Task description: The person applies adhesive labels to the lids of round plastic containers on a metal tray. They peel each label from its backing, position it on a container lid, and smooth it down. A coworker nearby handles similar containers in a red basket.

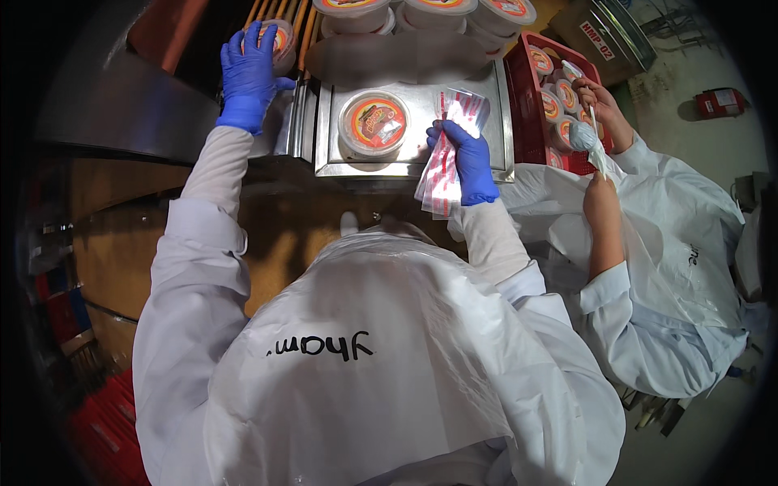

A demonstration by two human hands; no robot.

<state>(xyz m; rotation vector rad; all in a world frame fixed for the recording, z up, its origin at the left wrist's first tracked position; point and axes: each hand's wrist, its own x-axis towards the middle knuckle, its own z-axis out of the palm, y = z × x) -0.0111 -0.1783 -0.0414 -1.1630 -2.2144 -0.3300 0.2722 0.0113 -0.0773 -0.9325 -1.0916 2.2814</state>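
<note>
My left hand, in a blue glove, reaches to the upper left with its fingers curled over a round plastic tub with a red and yellow label. That tub rests on a row of orange-brown strips. In my blue-gloved right hand is a bunch of flat clear plastic sleeves with red print, pinched near the middle. To the left of these sleeves, a larger-looking lidded tub sits upright on the metal tray table, apart from both hands.
Stacked tubs stand at the back behind a grey blurred band. On the right, a red crate holds several tubs, and a co-worker's bare hands are over it, holding thin white items. A metal surface lies at left.
</note>
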